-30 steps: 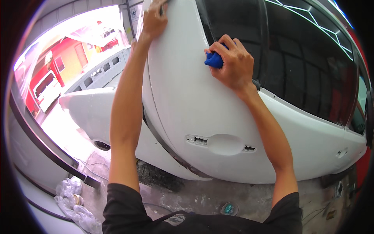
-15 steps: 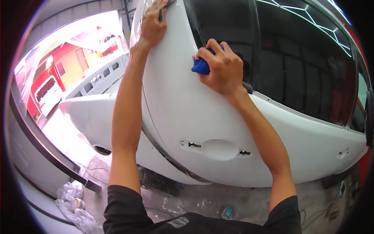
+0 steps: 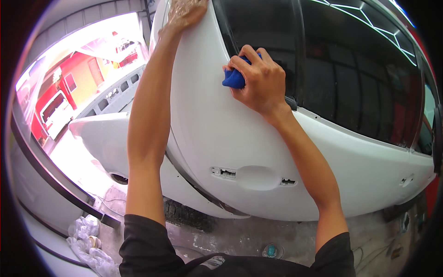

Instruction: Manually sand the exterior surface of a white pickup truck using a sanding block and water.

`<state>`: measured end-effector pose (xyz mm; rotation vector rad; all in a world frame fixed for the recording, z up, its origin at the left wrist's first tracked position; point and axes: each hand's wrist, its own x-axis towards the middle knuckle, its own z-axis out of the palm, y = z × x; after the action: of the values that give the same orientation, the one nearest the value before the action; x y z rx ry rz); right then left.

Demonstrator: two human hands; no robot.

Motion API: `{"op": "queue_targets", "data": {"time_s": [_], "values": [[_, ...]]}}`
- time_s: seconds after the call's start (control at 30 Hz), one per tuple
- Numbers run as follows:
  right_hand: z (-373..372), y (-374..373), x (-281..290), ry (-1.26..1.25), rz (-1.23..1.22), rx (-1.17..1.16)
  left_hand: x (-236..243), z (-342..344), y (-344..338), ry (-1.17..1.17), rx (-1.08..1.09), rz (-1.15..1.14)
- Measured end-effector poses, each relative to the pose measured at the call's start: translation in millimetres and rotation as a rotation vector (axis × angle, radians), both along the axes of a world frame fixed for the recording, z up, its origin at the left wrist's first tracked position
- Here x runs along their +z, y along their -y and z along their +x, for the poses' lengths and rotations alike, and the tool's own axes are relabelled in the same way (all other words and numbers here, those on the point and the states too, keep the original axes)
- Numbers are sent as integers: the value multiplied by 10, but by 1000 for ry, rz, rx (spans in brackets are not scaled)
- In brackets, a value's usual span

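Observation:
My right hand (image 3: 260, 83) is closed round a bunched blue cloth (image 3: 234, 79), beside the lower corner of the dark side window. Its knuckles face up, and the cloth sticks out on the left of the fingers. At the top edge, my left hand (image 3: 187, 13) lies against the white pillar of the car body. Its skin looks wet, and its fingers run out of the picture, so whatever may be under them is hidden. Below both hands spreads the white car door (image 3: 240, 138), with bare handle openings (image 3: 224, 172) around a shallow recess.
A white truck bed side (image 3: 101, 134) extends left above a dark tyre (image 3: 187, 214). Crumpled clear plastic (image 3: 87, 244) lies at lower left near a dark metal rail (image 3: 69, 184). On the concrete floor stands a small round container (image 3: 272, 251) with something teal in it.
My left hand has shifted up and slightly right along the pillar, its fingers leaving the picture. My right hand keeps the blue cloth and has barely moved left.

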<state>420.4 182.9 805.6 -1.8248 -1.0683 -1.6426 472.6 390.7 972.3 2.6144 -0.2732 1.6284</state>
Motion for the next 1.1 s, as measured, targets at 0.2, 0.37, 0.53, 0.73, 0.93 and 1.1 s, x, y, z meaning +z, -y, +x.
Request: {"op": "queue_targets", "data": {"time_s": [0.2,0.37,0.53,0.73,0.93,1.1], "values": [[12,-18,50,82,-19,-76,-101,-102,27,34,-21,41],[23,49,15,54,-11,-59,-160,91,85,81,-11,11],[-12,-28,40,71,-11,-36,126,37,38,67,-58,8],[29,45,14,58,-13,-54,-362,73,44,155,-76,53],[17,55,22,52,-6,-47,224,73,156,32,-108,-62],[-5,-41,11,54,-10,-6,-83,35,-72,151,-108,7]]}}
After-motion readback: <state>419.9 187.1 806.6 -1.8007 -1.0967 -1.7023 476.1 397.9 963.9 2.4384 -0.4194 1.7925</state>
